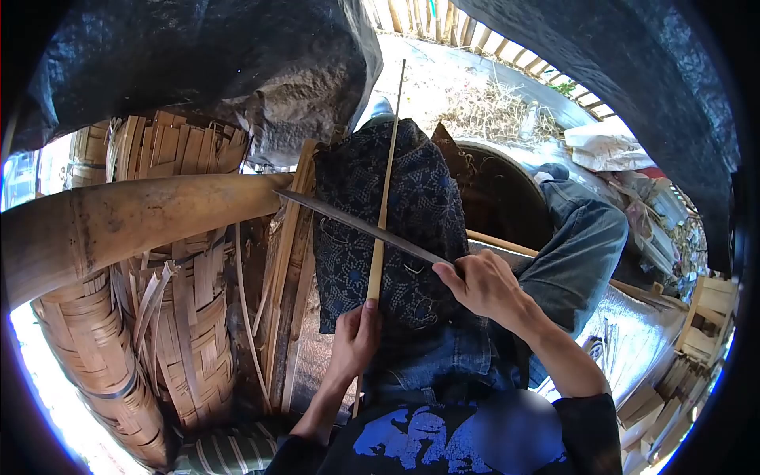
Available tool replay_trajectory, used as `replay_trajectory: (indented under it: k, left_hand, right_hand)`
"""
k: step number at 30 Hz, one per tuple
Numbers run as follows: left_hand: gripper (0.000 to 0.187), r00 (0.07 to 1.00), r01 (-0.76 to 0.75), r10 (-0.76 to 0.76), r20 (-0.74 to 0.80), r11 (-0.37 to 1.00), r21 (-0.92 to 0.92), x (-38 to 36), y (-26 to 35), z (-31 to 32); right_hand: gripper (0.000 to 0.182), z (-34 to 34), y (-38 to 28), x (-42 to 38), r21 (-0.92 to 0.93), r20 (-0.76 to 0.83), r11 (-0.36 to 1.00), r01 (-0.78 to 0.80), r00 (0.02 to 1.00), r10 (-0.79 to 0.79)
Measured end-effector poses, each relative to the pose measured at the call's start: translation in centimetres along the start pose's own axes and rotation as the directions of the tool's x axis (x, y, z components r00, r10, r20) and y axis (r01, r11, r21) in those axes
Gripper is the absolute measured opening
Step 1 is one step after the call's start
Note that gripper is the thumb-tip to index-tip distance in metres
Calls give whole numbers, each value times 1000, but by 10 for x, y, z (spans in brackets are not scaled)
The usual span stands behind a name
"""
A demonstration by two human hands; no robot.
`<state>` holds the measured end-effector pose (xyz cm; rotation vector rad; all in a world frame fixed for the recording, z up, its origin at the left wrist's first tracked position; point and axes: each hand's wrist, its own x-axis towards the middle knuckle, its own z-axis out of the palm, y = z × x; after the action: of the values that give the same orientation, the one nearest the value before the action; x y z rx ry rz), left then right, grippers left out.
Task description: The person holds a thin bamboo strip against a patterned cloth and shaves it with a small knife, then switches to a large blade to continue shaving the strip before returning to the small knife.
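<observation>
My left hand [354, 339] grips the near part of a long, pale bamboo strip [377, 273], thumb lying along it. The strip points away from me and narrows toward its far end. In my right hand [491, 291] is a long knife [336, 214], its handle hidden by my fingers. The blade runs up to the left and crosses the strip beyond my left hand; it looks to be touching it. Beneath both, a dark blue patterned cloth [340, 269] lies over my lap.
A thick bamboo pole [166, 212] juts in from the left, near the knife's tip. Woven bamboo rolls [87, 332] stand behind it. Right of the cloth are a dark round container [507, 190] and a jeans-clad leg [582, 237]. Dark sheeting [190, 63] hangs overhead.
</observation>
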<state>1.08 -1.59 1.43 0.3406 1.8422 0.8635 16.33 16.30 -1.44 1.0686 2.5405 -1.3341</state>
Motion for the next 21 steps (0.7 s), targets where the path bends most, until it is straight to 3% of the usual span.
replay_trajectory:
  k: [1, 3, 4, 6, 12, 14, 19, 21]
  left_hand:
    - [47, 1000, 1, -1, -5, 1000, -1, 0, 1, -1]
    - [47, 983, 171, -144, 118, 950, -260, 0, 1, -5]
    - [47, 983, 172, -147, 113, 950, -261, -1, -1, -5]
    - [48, 973, 224, -170, 158, 867, -445, -1, -6, -3]
    - [46, 972, 236, -199, 126, 831, -503, -14, -9, 4]
    - [46, 964, 265, -224, 142, 811, -521, -26, -8, 7]
    - [45, 962, 272, -215, 166, 766, -582, -30, -7, 6]
    - [44, 962, 272, -209, 175, 768, -580, -25, 2, 0]
  right_hand:
    - [68, 3, -1, 0, -47, -45, 998, 29, 999, -31]
    - [67, 7, -2, 1, -92, -85, 994, 62, 994, -70]
    - [67, 9, -2, 2, -102, -91, 993, 66, 993, -76]
    - [66, 11, -3, 3, -116, -96, 990, 74, 992, -85]
    - [54, 21, -14, 7, -190, -169, 976, 102, 976, -135]
    - [51, 27, -13, 18, -178, -266, 976, 122, 949, -168]
    - [64, 18, -13, 29, -245, -303, 959, 146, 928, -218]
    - [66, 12, -12, 32, -122, -225, 989, 82, 968, -108]
